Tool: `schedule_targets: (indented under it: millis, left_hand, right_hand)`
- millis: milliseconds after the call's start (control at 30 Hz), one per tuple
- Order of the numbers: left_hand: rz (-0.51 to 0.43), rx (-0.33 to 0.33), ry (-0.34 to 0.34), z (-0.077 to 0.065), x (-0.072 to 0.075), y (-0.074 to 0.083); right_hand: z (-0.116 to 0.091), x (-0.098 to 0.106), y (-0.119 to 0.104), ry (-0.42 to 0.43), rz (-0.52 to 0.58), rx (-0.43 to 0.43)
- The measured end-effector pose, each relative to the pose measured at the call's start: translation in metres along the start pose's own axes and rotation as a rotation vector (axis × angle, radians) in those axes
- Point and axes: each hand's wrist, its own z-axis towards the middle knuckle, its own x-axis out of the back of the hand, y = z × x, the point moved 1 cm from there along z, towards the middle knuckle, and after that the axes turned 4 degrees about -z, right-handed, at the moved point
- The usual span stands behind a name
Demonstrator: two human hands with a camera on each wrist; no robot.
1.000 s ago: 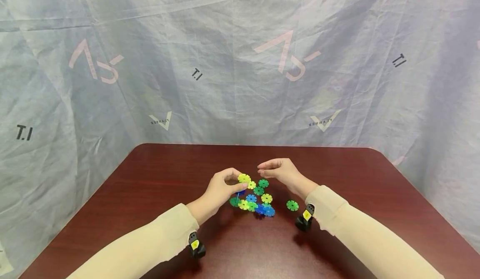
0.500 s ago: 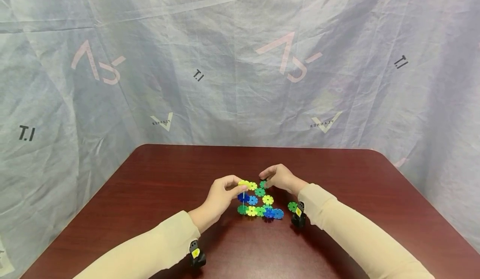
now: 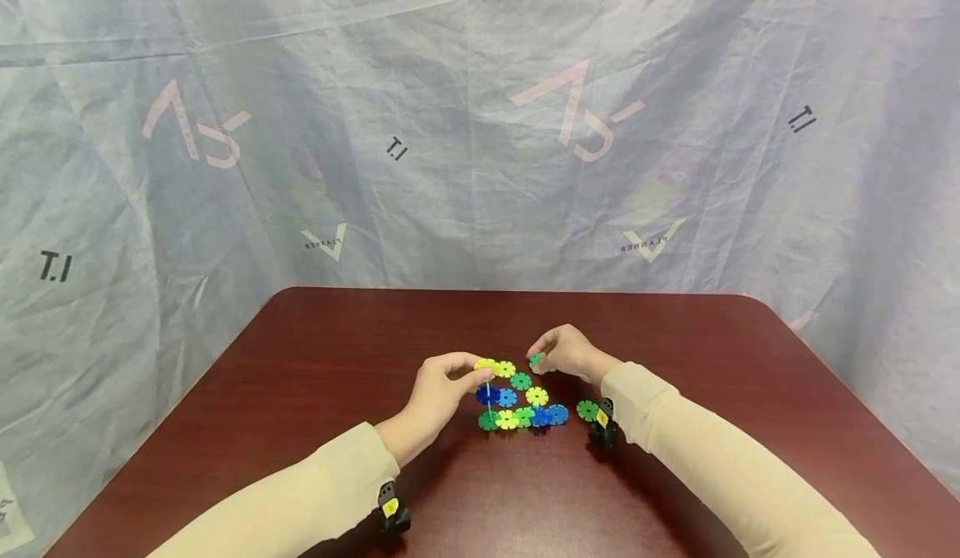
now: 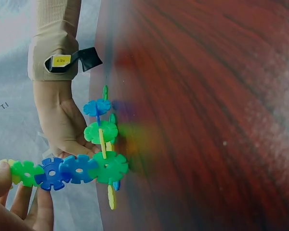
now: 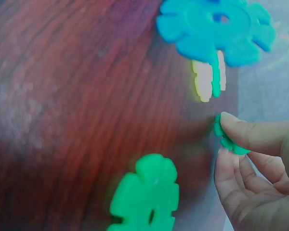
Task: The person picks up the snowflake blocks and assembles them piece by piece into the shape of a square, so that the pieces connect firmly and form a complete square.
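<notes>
From my remote seat I see left hand point(image 3: 435, 388), thumb and fingertips pinching yellow disc point(image 3: 485, 365) at upper end of notched chain point(image 4: 52, 173), which stands up from dark red table point(image 3: 637, 320); right hand point(image 3: 573, 351) pinches small green disc point(image 3: 536, 361) between thumb and fingers, near far side of colored discs point(image 3: 507, 419); loose green disc point(image 3: 588, 410) lies on table, just beside black wrist camera point(image 3: 602, 434); gray printed cloth point(image 3: 465, 208) hangs behind
</notes>
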Motion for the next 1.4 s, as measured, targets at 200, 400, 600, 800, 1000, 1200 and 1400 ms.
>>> schedule_targets:
  millis: [200,400,600,800,1000,1200,1400]
  left_hand:
    - [0.052,-0.03,-0.004,-0.001,0.002,0.002]
    - [0.108,-0.092,-0.005,-0.001,0.003,0.005]
    - [0.084,-0.118,0.007,0.0,0.001,0.005]
    - [0.071,-0.12,0.021,-0.001,0.0,0.008]
    - [0.053,-0.114,0.038,-0.001,-0.001,0.007]
    - [0.013,-0.119,0.032,-0.001,-0.003,0.007]
    - [0.031,-0.146,0.022,-0.001,-0.004,0.008]
  right_hand:
    - [-0.003,0.007,0.0,-0.05,0.144,0.009]
    - [-0.014,0.018,-0.007,-0.144,0.298,0.015]
    - [-0.024,0.023,-0.01,-0.185,0.36,0.02]
    - [-0.039,0.025,-0.02,-0.21,0.415,0.04]
    - [-0.052,0.02,-0.034,-0.237,0.499,0.053]
    - [-0.064,0.012,-0.047,-0.271,0.546,0.045]
    - [-0.07,0.008,-0.054,-0.289,0.547,0.055]
